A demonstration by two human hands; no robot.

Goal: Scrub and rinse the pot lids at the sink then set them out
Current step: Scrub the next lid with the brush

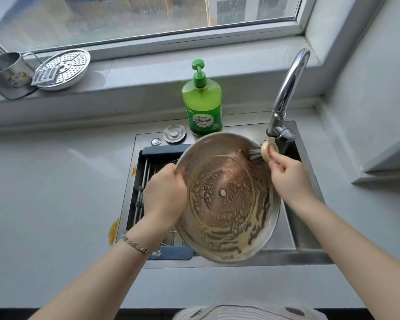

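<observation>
Over the sink [310,252], the left hand [164,192] gripped the sudsy pot lid [226,199]; the right hand [286,174] pinched a dish brush [261,153] at its upper-right rim, wanting firm circular strokes.

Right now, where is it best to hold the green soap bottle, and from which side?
Grip the green soap bottle likely at its shoulder below the pump, from the left: it stands upright, the tilted pot lid hides its base, and the faucet stands to its right.
</observation>
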